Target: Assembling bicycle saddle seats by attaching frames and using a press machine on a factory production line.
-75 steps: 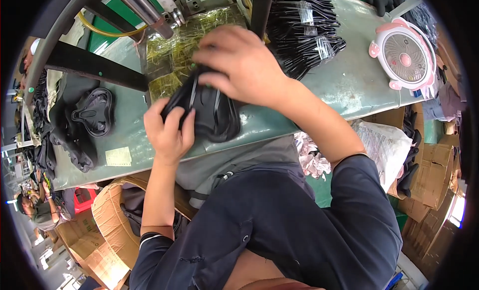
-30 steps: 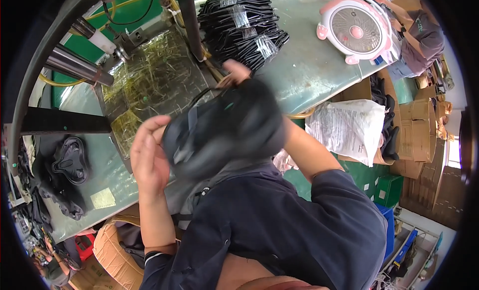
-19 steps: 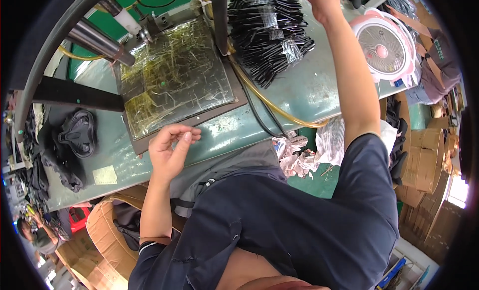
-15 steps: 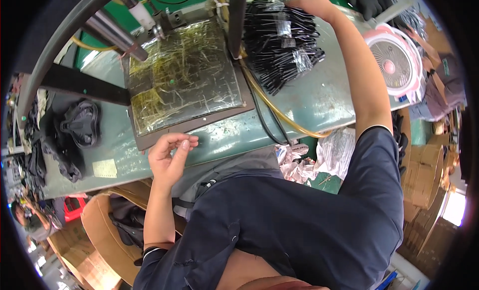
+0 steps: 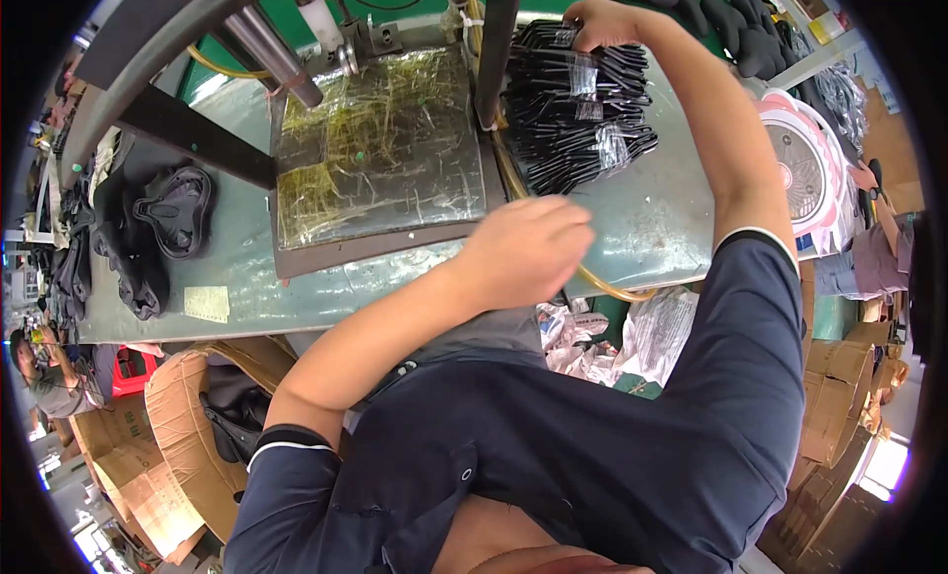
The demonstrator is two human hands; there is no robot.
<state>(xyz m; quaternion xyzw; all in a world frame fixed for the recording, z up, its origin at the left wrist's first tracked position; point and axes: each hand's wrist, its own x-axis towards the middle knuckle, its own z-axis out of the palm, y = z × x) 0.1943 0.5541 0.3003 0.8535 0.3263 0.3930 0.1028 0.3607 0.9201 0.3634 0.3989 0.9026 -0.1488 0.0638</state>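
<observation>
Your hands are working over the grey worktop (image 5: 247, 268), one near the foil-covered plate, one at the bundled black pieces.

Far left, dark moulded pieces (image 5: 173, 209) are lying on the worktop. Next, the foil-covered plate (image 5: 380, 150) is sitting under the press. Your left hand (image 5: 523, 253) is hovering just past its lower right corner, fingers curled loosely together, seemingly holding nothing. Further right, your right hand (image 5: 602, 21) is reaching up and closing on the top of the bundled black pieces (image 5: 583, 115), stacked beside the plate. A pink fan (image 5: 805, 184) is standing at the right edge.
</observation>
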